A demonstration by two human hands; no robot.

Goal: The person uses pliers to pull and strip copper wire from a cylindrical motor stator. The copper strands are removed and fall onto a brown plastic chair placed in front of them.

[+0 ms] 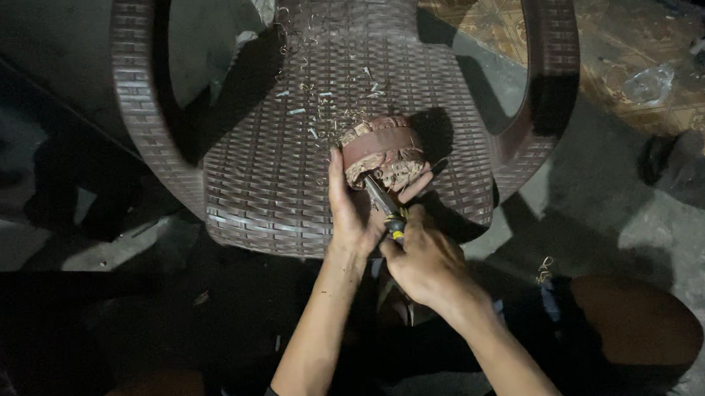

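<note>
Littering the brown chair point(284, 170) seat, shavings point(329, 100) surround both hands.

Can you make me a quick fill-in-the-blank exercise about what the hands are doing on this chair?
1. The round copper coil bundle rests on the seat of a brown woven plastic ____.
2. The left hand steadies the ____.
3. The right hand grips a tool whose handle is black and ____.
4. Thin scraps of copper wire lie scattered on the chair's ____.

Missing words: chair; bundle; yellow; seat
</note>
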